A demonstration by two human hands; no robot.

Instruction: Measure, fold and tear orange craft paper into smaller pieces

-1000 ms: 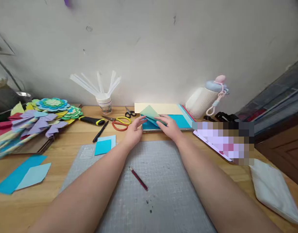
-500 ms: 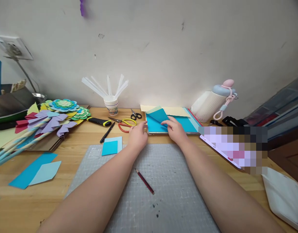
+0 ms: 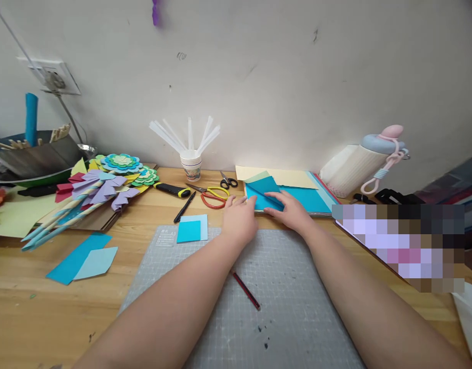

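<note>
The right hand, its fingers parted, touches a blue sheet upon the paper stack on the bench; the left hand is near (its grasp I cannot tell).

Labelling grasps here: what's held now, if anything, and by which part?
Right hand is at the near right edge of the small blue sheet; whether it's pinched can't be told. Left hand shows no clear hold.

Blue sheet: smooth matt paper. Table: smooth wood, light sheen. Cutting mat: matt, plastic-looking. Pot: glossy metal.
</note>
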